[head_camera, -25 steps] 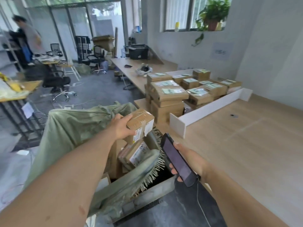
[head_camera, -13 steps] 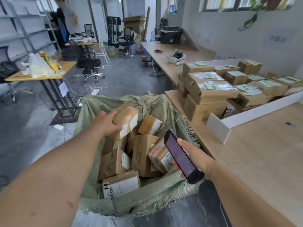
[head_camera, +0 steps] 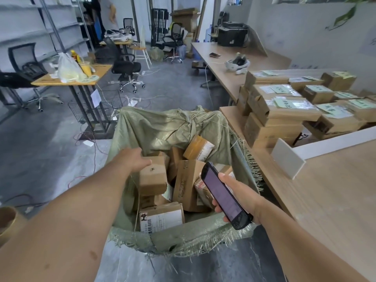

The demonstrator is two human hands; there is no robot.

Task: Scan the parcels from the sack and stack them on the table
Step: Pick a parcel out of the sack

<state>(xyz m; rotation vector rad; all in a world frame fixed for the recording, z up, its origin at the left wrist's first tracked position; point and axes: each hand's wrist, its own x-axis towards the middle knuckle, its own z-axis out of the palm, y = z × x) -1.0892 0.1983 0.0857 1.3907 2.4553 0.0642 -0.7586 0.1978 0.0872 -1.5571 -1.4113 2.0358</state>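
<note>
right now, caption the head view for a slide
Sorting: left hand holds a parcel at the open sack, right hand holds the scanner, stacked parcels wait on the table.

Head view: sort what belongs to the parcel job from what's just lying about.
Job: sack, held parcel, left hand, scanner, right hand, stacked parcels, table.
Lying about: plastic bag, office chair, headset, printer.

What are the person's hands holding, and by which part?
The left hand grips a small parcel by its top end, in the sack. The right hand holds the scanner around its middle and lower part.
</note>
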